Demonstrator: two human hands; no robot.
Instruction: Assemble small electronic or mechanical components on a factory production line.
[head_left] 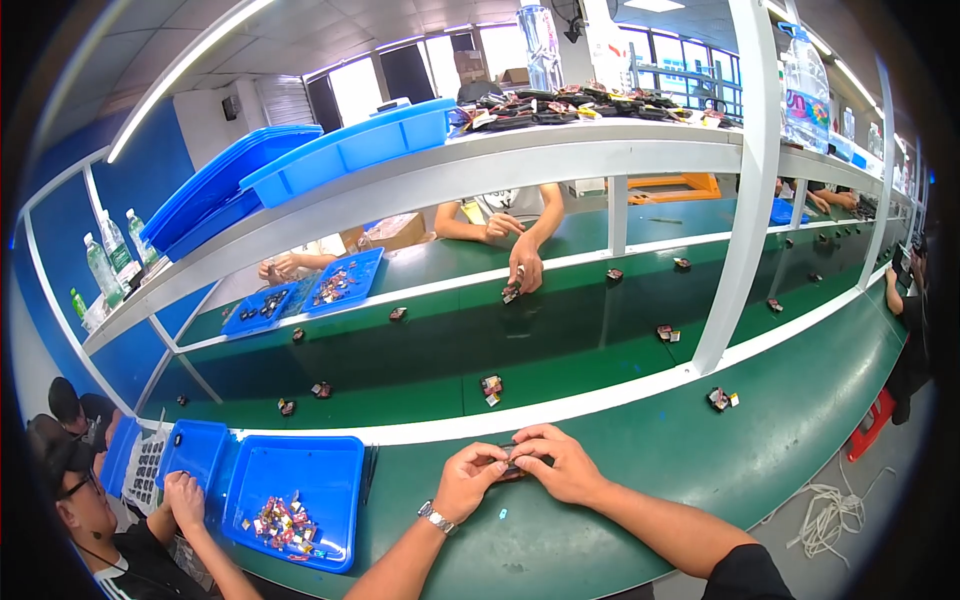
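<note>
My left hand [466,486], with a watch on its wrist, and my right hand [562,466] meet just above the green worktop [620,450]. Between their fingertips is a small black part [514,463], mostly covered by the fingers, so its kind does not show. Both hands are closed on it, thumbs pressed close together. Left of my hands a blue tray [352,500] holds a heap of small red, white and yellow pieces [288,526]. A small light-blue scrap [503,514] lies just below my hands.
Small part clusters [491,390] lie spaced along the green belt [440,340] beyond a white rail. A white post [735,230] and an overhead shelf [560,150] stand ahead. Across, a person's hand [525,268] touches a cluster. Another person [90,500] sits at left.
</note>
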